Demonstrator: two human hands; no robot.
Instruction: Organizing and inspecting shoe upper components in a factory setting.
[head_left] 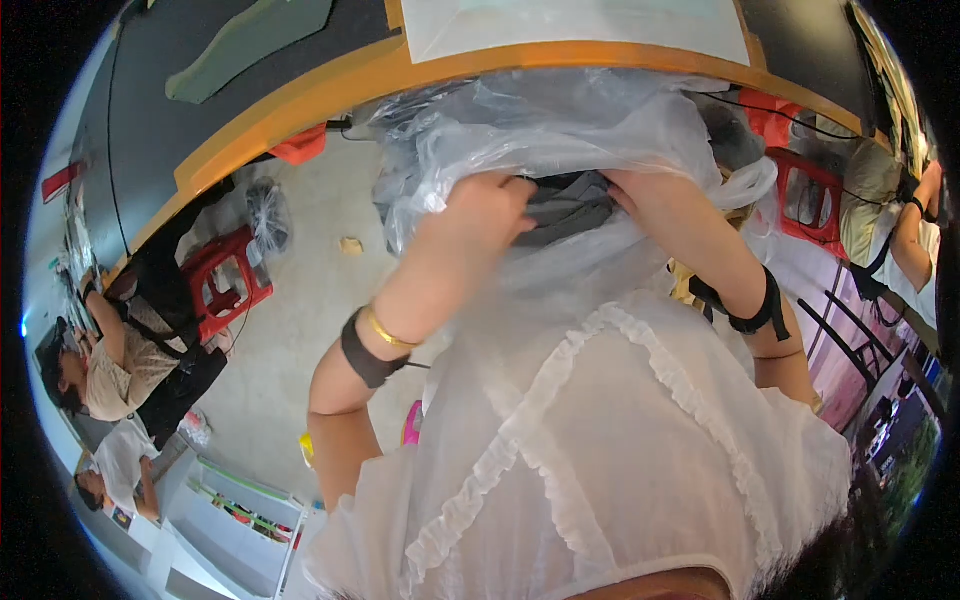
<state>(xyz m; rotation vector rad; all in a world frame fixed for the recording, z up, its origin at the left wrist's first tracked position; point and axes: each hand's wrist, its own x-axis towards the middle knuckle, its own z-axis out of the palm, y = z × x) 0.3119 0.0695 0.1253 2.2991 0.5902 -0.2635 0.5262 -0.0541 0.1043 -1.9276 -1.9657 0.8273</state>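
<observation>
A large clear plastic bag [560, 130] hangs bunched below the table edge in front of my body. Dark grey, folded, cloth-like pieces [575, 208] show in its opening. My left hand [492, 212] is at the left side of this opening, its fingers curled in against the bag and the grey pieces. What lies between those fingers is hidden. From the right, my right hand [648, 196] reaches into the opening. Its thumb side touches the grey pieces, and most of its fingers are out of sight.
The table's orange-brown edge [300, 110] curves above the bag, with a white sheet [575, 30] and a grey-green flat piece [250, 50] on top. Red stools [225, 280] stand on both sides. Other people [125, 365] sit at left, and another person's arm [912, 240] shows at right.
</observation>
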